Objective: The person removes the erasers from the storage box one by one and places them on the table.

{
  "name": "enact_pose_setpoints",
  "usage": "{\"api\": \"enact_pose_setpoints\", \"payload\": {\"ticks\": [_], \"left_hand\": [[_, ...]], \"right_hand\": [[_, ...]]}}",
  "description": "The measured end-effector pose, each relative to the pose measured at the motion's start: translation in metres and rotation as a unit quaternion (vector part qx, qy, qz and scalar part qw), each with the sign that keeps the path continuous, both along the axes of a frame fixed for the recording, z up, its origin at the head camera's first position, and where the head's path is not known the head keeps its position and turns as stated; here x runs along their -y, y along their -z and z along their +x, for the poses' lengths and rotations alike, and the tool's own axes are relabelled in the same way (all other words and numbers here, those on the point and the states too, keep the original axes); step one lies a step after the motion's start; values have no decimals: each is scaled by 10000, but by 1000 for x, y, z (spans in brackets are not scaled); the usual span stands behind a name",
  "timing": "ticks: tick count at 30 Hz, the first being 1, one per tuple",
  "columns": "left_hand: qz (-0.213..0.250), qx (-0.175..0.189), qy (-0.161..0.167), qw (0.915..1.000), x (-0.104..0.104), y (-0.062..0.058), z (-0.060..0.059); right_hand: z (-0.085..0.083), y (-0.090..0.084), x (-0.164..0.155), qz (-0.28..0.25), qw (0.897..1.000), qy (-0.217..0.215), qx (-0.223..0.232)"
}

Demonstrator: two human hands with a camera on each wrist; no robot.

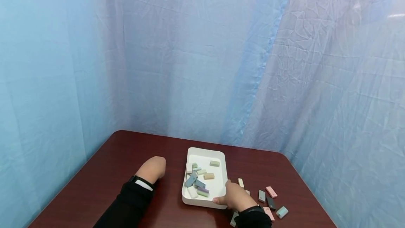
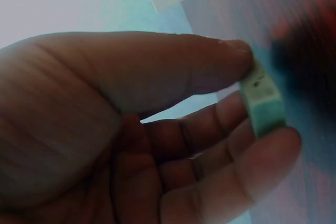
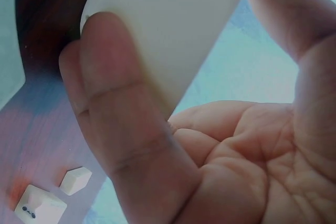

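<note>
My left hand (image 1: 152, 169) is over the table to the left of a white tray (image 1: 197, 202). In the left wrist view, its thumb and a fingertip pinch a small green-and-cream block (image 2: 265, 98) with dark marks on one face; the head view hides this block behind the hand. At the tray's near right corner, my right hand (image 1: 235, 197) grips the wall, thumb on the near side and fingers along the right side. Several small pastel blocks lie in the tray, among them blue blocks (image 1: 190, 181), a tan block (image 1: 209, 176) and a green block (image 1: 214, 163).
To the right of the tray, loose blocks lie on the dark red table (image 1: 171, 200): a pink block (image 1: 271, 191), a grey block (image 1: 262, 196), a dark block (image 1: 270, 203) and a teal block (image 1: 282, 212). Blue curtains (image 1: 190, 62) hang behind the table.
</note>
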State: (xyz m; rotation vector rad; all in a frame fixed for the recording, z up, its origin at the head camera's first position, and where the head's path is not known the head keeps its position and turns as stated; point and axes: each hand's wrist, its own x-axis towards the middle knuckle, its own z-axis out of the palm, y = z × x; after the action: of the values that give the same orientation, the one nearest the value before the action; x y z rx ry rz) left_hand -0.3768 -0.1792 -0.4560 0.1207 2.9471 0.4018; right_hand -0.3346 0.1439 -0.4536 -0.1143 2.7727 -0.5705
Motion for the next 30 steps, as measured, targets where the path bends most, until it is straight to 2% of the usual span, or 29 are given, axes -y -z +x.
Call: {"api": "enact_pose_setpoints", "payload": {"ticks": [5, 26, 30], "left_hand": [[-139, 330, -46, 9993, -1, 0, 0], [-172, 178, 50, 9997, -1, 0, 5], [-198, 360, -17, 9992, 0, -1, 4]], "right_hand": [[-3, 3, 0, 76, 10000, 23, 31], [-3, 3, -2, 13, 10000, 5, 55], [-3, 5, -3, 21, 10000, -43, 20]]}}
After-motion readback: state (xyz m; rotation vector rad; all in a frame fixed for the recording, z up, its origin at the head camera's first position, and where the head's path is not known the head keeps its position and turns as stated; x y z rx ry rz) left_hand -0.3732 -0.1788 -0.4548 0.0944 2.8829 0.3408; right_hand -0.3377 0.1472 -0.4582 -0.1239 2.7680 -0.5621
